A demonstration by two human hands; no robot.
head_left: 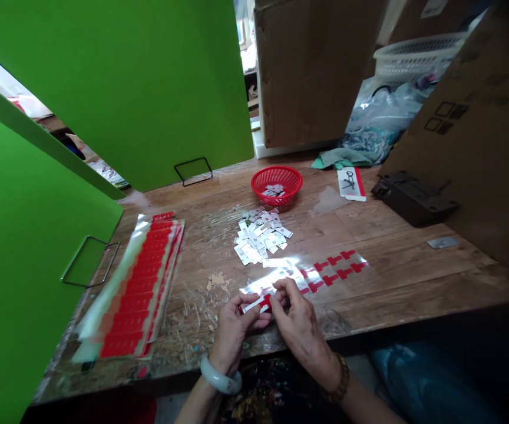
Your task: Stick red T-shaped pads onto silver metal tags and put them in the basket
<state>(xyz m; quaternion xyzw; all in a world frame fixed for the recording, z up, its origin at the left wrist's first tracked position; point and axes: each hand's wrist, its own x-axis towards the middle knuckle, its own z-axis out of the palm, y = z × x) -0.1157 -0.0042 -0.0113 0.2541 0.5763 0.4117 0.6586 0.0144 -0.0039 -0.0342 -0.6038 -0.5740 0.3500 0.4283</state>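
Observation:
Near the table's front edge, my left hand [235, 323] pinches a small white card with a red end [257, 304]. My right hand [296, 315] is closed at the card's red end, its thumb and fingertips together there. Just beyond the hands lies a clear plastic sheet [334, 268] with rows of red T-shaped pieces. Behind it is a loose pile of small white cards [261, 235]. A red mesh basket [276, 185] farther back holds more such cards. On the left rests a stack of clear sheets with red shapes [135, 288].
Green boards [148, 88] with wire stands rise at the left and back. A cardboard box [311, 70] stands behind the basket. On the right are a dark block [416, 197], a packaged card with scissors [351, 184] and a leaning cardboard panel [471, 153].

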